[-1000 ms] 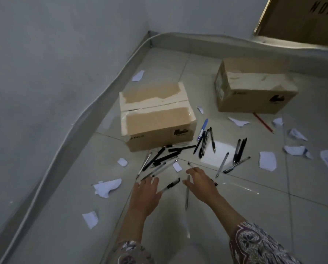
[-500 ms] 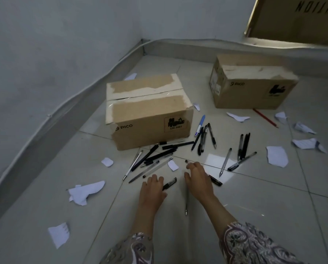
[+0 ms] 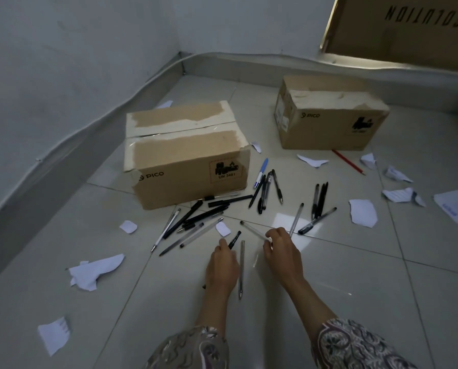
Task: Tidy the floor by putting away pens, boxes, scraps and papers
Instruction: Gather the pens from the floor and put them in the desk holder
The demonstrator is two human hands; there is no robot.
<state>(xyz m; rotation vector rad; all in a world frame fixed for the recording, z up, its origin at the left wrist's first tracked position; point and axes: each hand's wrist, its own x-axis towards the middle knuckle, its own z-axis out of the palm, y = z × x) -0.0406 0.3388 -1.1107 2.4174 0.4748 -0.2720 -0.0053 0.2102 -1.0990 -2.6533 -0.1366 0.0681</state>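
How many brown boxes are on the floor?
2. One cardboard box sits near the left wall with pens scattered in front of it; the other cardboard box sits farther back on the right, by the red pencil. None looks hidden.

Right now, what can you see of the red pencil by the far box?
The red pencil is long, thin and looks wooden, with a sharpened tip pointing toward the lower right. It lies flat on the tiled floor, aslant, its upper end at the front base of the right cardboard box; contact there is unclear. Neither hand is near it.
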